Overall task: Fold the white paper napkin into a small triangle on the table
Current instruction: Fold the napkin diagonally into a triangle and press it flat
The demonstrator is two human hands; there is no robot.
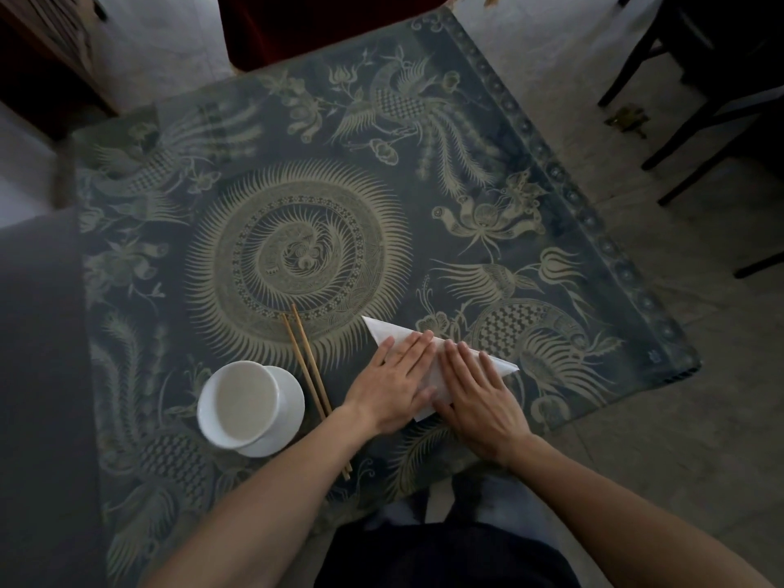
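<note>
The white paper napkin (384, 331) lies folded as a triangle on the patterned table (424, 205), near its front right part. One corner points up-left, another sticks out to the right, and a third peeks out below between my wrists. My left hand (392, 381) lies flat on the napkin's left half with straight fingers. My right hand (477, 392) presses flat on its right half, fingers straight and side by side. Most of the napkin's middle is hidden under both palms.
A white bowl (239, 403) on a white saucer (290, 396) stands left of my hands. A pair of wooden chopsticks (307, 367) lies between the bowl and my left hand. Dark chair legs (679, 133) stand on the floor at right.
</note>
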